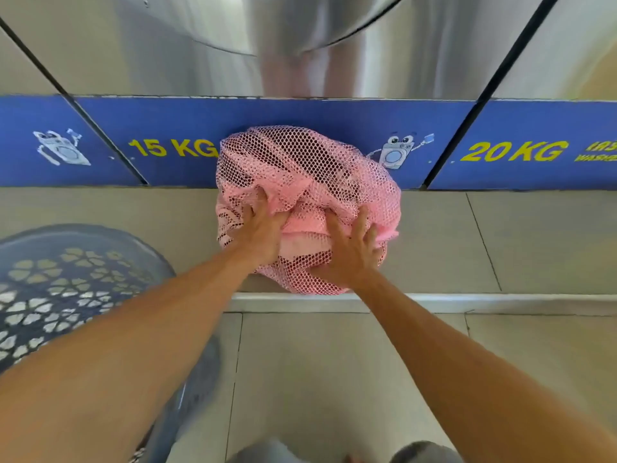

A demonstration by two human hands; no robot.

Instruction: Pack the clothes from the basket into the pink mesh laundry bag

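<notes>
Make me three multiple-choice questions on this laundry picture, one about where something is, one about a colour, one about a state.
1. Where does the pink mesh laundry bag sit?
A. in the basket
B. on the tiled step against the blue panel
C. inside a washer drum

2. What colour is the "15 KG" lettering?
A. yellow
B. white
C. red

3. What are the hands doing?
A. hanging free
B. both gripping the bag
C. holding the basket

Answers: 1 B, it rests below the panel; 2 A, yellow on blue; 3 B, left hand and right hand clutch mesh.

Both hands, left (258,228) and right (349,259), grip the stuffed pink mesh laundry bag (310,175).
</notes>
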